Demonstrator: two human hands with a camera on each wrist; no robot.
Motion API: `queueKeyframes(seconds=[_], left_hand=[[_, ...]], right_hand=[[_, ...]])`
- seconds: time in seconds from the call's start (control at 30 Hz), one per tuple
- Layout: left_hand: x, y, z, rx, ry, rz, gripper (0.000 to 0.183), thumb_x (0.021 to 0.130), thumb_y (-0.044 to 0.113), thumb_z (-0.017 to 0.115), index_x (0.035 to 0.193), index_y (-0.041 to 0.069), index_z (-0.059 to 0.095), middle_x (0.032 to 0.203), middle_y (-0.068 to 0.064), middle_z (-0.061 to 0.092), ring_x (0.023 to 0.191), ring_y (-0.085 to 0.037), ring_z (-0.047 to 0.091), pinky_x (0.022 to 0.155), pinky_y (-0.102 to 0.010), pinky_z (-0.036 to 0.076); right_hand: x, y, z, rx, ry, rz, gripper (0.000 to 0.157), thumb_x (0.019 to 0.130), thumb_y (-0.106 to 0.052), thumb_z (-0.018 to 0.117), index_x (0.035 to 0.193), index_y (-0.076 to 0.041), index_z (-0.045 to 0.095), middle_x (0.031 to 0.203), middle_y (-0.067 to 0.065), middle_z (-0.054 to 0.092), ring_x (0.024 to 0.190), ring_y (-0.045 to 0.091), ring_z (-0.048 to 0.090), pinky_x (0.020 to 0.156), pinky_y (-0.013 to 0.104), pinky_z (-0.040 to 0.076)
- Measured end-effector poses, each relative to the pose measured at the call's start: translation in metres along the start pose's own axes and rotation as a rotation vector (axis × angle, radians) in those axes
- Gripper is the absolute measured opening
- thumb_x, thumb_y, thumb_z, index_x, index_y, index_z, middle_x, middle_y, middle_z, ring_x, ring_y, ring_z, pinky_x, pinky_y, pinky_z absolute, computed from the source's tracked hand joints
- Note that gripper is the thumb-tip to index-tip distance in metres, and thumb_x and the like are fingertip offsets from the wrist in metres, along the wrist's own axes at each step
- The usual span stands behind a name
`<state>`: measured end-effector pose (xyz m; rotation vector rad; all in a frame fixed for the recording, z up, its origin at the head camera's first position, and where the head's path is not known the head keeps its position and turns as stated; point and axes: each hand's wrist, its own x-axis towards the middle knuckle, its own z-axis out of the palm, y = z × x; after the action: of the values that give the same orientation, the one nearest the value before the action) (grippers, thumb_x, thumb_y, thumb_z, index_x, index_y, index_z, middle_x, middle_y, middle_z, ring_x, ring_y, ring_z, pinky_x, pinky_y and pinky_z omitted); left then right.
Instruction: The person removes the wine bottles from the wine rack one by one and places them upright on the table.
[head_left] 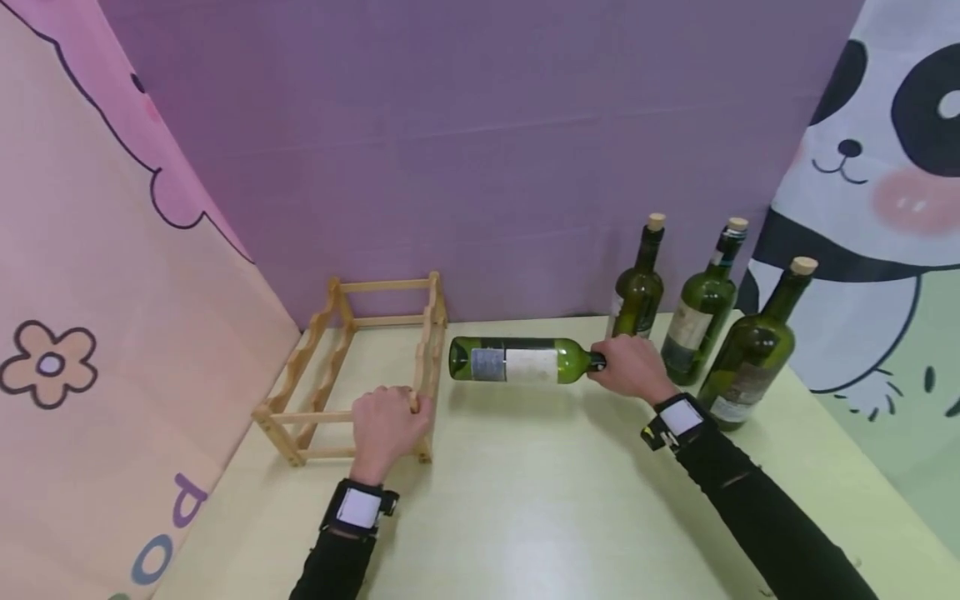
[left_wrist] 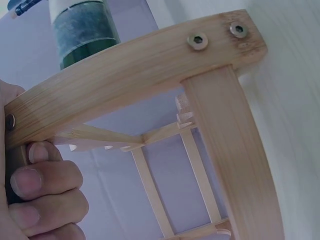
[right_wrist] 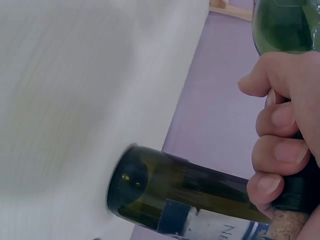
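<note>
A light wooden wine rack (head_left: 348, 417) stands on the left part of the table. My left hand (head_left: 390, 423) grips its near right corner; in the left wrist view, curled fingers (left_wrist: 47, 190) wrap a bar below the bolted side piece. My right hand (head_left: 632, 367) holds a green wine bottle (head_left: 517, 360) by its dark neck. That bottle lies level above the table, its base pointing left towards the rack. A cork (right_wrist: 287, 226) shows beneath the gripping hand in the right wrist view.
Three corked green bottles stand upright at the right: one at the back (head_left: 637, 287), one in the middle (head_left: 699, 312) and one nearest (head_left: 753, 358). A purple cloth wall (head_left: 480, 167) rises behind the pale table (head_left: 510, 517). Printed cloths hang on both sides.
</note>
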<state>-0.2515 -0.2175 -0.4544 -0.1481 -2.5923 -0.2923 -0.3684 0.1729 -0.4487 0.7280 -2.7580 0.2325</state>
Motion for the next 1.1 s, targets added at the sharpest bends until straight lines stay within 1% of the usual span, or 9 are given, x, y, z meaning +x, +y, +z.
queueKeyframes(seconds=[0.17, 0.37, 0.47, 0.63, 0.73, 0.83, 0.93, 1.0, 1.1], left_hand=[[0.001, 0.0, -0.001, -0.01, -0.002, 0.02, 0.047, 0.09, 0.032, 0.061, 0.05, 0.019, 0.039, 0.046, 0.008, 0.028, 0.041, -0.012, 0.03, 0.04, -0.026, 0.019], [0.003, 0.001, -0.004, -0.056, -0.02, 0.024, 0.046, 0.091, 0.032, 0.062, 0.053, 0.018, 0.041, 0.047, 0.008, 0.03, 0.042, -0.012, 0.032, 0.041, -0.025, 0.021], [0.003, 0.002, -0.005, -0.107, -0.013, 0.003, 0.04, 0.089, 0.031, 0.066, 0.057, 0.017, 0.045, 0.049, 0.006, 0.036, 0.044, -0.012, 0.035, 0.042, -0.025, 0.023], [-0.003, 0.001, -0.007, -0.197, 0.061, -0.02, 0.028, 0.084, 0.028, 0.074, 0.072, 0.013, 0.054, 0.059, 0.001, 0.049, 0.049, -0.012, 0.042, 0.045, -0.026, 0.03], [-0.004, 0.0, -0.01, -0.245, 0.056, -0.04, 0.029, 0.085, 0.032, 0.077, 0.082, 0.011, 0.057, 0.071, -0.002, 0.056, 0.056, -0.014, 0.046, 0.048, -0.026, 0.035], [-0.005, 0.0, -0.014, -0.312, 0.014, -0.069, 0.033, 0.088, 0.035, 0.077, 0.101, 0.01, 0.062, 0.089, -0.006, 0.063, 0.071, -0.019, 0.056, 0.056, -0.029, 0.043], [-0.005, 0.0, -0.021, -0.388, -0.026, -0.093, 0.051, 0.09, 0.037, 0.076, 0.129, 0.011, 0.057, 0.118, -0.011, 0.064, 0.098, -0.028, 0.064, 0.072, -0.038, 0.054], [-0.005, 0.001, -0.027, -0.431, -0.049, -0.092, 0.066, 0.091, 0.041, 0.075, 0.145, 0.013, 0.048, 0.136, -0.012, 0.058, 0.118, -0.032, 0.06, 0.087, -0.047, 0.056], [-0.007, 0.006, -0.035, -0.469, -0.078, -0.071, 0.081, 0.09, 0.051, 0.074, 0.156, 0.024, 0.036, 0.156, -0.011, 0.043, 0.141, -0.034, 0.046, 0.105, -0.058, 0.048]], right_hand=[[-0.013, -0.003, -0.012, -0.007, -0.004, 0.008, 0.028, 0.079, -0.026, 0.081, 0.069, -0.02, 0.055, 0.058, -0.009, 0.04, 0.053, 0.011, 0.038, 0.049, 0.028, 0.027], [-0.028, -0.006, -0.026, -0.001, 0.024, 0.001, 0.023, 0.078, -0.026, 0.083, 0.074, -0.019, 0.061, 0.058, -0.007, 0.048, 0.054, 0.013, 0.043, 0.049, 0.029, 0.032], [-0.035, -0.007, -0.03, 0.007, 0.032, 0.003, 0.02, 0.077, -0.026, 0.084, 0.078, -0.018, 0.066, 0.06, -0.007, 0.052, 0.054, 0.012, 0.045, 0.05, 0.029, 0.034], [-0.043, -0.009, -0.032, 0.02, 0.039, 0.004, 0.019, 0.076, -0.026, 0.086, 0.084, -0.016, 0.071, 0.061, -0.007, 0.056, 0.055, 0.012, 0.046, 0.05, 0.029, 0.036], [-0.048, -0.01, -0.035, 0.006, 0.05, 0.005, 0.02, 0.076, -0.026, 0.086, 0.084, -0.015, 0.071, 0.061, -0.006, 0.056, 0.055, 0.012, 0.047, 0.05, 0.029, 0.037], [-0.053, -0.011, -0.04, -0.005, 0.057, 0.007, 0.02, 0.076, -0.026, 0.086, 0.083, -0.015, 0.07, 0.06, -0.006, 0.053, 0.054, 0.012, 0.045, 0.05, 0.029, 0.036], [-0.056, -0.012, -0.045, -0.005, 0.054, 0.006, 0.02, 0.077, -0.026, 0.085, 0.084, -0.015, 0.069, 0.059, -0.007, 0.049, 0.053, 0.011, 0.043, 0.049, 0.028, 0.033], [-0.058, -0.012, -0.048, -0.002, 0.049, 0.009, 0.02, 0.077, -0.025, 0.085, 0.084, -0.016, 0.069, 0.058, -0.007, 0.047, 0.053, 0.011, 0.042, 0.048, 0.027, 0.032], [-0.061, -0.012, -0.052, 0.004, 0.045, 0.016, 0.02, 0.077, -0.024, 0.086, 0.084, -0.016, 0.069, 0.058, -0.007, 0.046, 0.053, 0.011, 0.041, 0.048, 0.027, 0.03]])
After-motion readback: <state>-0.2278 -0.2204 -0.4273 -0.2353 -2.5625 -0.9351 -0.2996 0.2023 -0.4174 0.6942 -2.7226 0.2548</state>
